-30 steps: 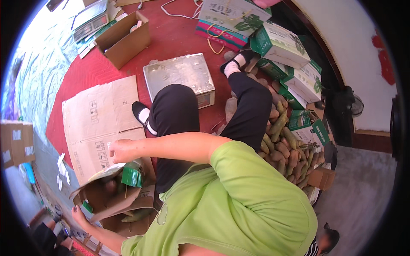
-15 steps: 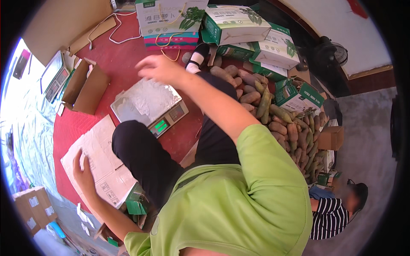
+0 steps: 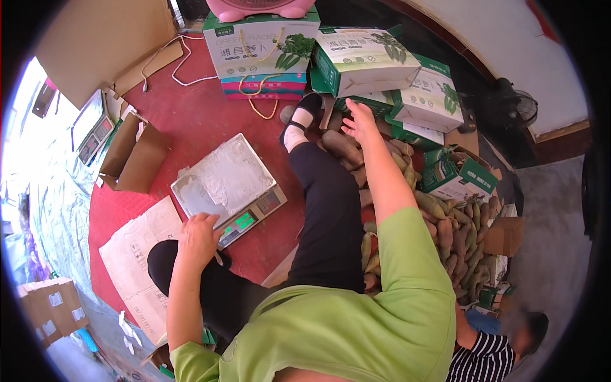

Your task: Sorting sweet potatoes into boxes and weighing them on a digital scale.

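My right hand reaches over the near end of the stacked cartons, beside a heap of long green and brownish radishes. Its fingers are spread and nothing is in them. My left hand hangs by my bent knee, at the near left edge of a digital scale. The left fingers are loosely bent, with no thing visible in them; whether they touch the scale I cannot tell. On the scale, the silvery, dirt-smeared plate carries nothing, and the display glows green.
White-and-green cartons stand beyond my right hand. An open brown box and a second scale sit at the left. Flattened cardboard lies near my left knee. A fan stands far right; a person in stripes is lower right.
My right hand has swung right, from above the scale to the radish heap. My left hand has moved right and up from the flattened cardboard to the scale's edge. The view has shifted slightly.
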The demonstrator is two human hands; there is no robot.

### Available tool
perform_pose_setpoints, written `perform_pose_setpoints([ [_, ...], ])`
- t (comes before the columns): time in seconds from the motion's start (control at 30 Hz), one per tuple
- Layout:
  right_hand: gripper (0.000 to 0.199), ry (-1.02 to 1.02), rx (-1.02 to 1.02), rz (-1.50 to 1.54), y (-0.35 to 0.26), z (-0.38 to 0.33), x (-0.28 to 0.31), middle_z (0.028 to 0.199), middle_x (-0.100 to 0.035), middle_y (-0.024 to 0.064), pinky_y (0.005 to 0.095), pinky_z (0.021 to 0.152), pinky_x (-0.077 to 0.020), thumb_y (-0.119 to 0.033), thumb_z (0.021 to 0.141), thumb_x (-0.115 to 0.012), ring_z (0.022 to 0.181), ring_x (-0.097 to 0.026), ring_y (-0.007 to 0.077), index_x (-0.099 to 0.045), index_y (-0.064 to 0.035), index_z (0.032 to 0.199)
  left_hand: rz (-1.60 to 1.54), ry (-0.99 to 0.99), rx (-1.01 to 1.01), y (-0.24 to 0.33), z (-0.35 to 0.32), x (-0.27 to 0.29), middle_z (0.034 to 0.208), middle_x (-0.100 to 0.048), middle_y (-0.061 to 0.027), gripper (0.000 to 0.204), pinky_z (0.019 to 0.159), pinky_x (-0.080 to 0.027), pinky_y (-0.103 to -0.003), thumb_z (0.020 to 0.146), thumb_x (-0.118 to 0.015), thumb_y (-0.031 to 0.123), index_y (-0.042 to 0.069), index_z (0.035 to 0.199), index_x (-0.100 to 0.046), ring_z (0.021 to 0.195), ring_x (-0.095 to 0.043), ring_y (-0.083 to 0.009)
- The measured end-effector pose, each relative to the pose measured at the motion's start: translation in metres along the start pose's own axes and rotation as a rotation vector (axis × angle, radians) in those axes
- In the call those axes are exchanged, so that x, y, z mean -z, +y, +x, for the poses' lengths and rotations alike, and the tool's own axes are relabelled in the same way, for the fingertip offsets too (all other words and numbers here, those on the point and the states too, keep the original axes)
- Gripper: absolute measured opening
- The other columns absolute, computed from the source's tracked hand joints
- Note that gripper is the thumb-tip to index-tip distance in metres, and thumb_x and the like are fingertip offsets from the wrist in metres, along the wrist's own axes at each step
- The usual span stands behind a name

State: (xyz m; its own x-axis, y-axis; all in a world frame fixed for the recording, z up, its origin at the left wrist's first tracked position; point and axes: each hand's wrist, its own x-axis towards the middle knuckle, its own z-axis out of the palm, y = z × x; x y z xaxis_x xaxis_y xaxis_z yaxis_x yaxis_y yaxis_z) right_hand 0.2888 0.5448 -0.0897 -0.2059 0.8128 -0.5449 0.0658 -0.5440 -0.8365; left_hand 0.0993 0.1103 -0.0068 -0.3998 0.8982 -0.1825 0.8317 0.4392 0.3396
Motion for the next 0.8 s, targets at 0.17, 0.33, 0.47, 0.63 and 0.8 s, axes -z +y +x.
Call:
perform_pose_setpoints([
  [0.17,0.122,0.025,-0.022,0.107,-0.004,0.04,-0.026,0.154,-0.002,0.0147,0.06,0.088,-0.041,-0.052,0.066,-0.08,0.132,-0.022,0.0473,0.004,-0.0221,0.148,-0.033,-0.117,0.121,-0.003,0.01,0.003,0.102,-0.063,-0.0146,0.034,0.088,-0.044,-0.043,0.077,-0.068,0.016,0.006,0.11,-0.063,0.1,-0.058,-0.0329],
  [0.33,0.128,0.138,-0.059,0.228,-0.02,0.081,-0.054,0.153,-0.009,0.0155,0.0696,0.094,-0.0322,-0.056,0.062,-0.08,0.135,-0.016,0.0461,0.012,-0.0259,0.147,-0.028,-0.18,0.172,-0.004,0.019,0.006,0.099,-0.063,-0.0148,0.036,0.085,-0.046,-0.043,0.076,-0.069,0.017,0.006,0.11,-0.063,0.096,-0.059,-0.0336],
  [0.47,0.129,0.154,-0.004,0.228,-0.025,0.119,-0.064,0.153,-0.002,0.0174,0.0733,0.095,-0.026,-0.061,0.058,-0.08,0.136,-0.012,0.0489,0.008,-0.0235,0.145,-0.07,-0.188,0.185,-0.002,0.029,0.01,0.099,-0.063,-0.0143,0.038,0.082,-0.046,-0.043,0.076,-0.07,0.019,0.006,0.111,-0.062,0.095,-0.059,-0.0329],
  [0.63,0.131,0.22,-0.052,0.307,-0.021,0.148,-0.061,0.153,-0.007,0.0117,0.0746,0.095,-0.0239,-0.058,0.059,-0.081,0.133,-0.025,0.0434,0.012,-0.0243,0.145,-0.064,-0.23,0.198,-0.002,0.04,0.015,0.099,-0.063,-0.0137,0.04,0.082,-0.045,-0.042,0.076,-0.069,0.019,0.006,0.114,-0.061,0.096,-0.058,-0.0316],
  [0.8,0.131,0.202,-0.008,0.349,-0.01,0.148,-0.063,0.153,-0.008,0.0071,0.0753,0.094,-0.0254,-0.056,0.057,-0.083,0.134,-0.023,0.0392,0.009,-0.0243,0.145,-0.078,-0.239,0.211,-0.002,0.044,0.016,0.099,-0.063,-0.0123,0.041,0.082,-0.046,-0.042,0.076,-0.069,0.019,0.007,0.114,-0.06,0.096,-0.058,-0.0306],
])
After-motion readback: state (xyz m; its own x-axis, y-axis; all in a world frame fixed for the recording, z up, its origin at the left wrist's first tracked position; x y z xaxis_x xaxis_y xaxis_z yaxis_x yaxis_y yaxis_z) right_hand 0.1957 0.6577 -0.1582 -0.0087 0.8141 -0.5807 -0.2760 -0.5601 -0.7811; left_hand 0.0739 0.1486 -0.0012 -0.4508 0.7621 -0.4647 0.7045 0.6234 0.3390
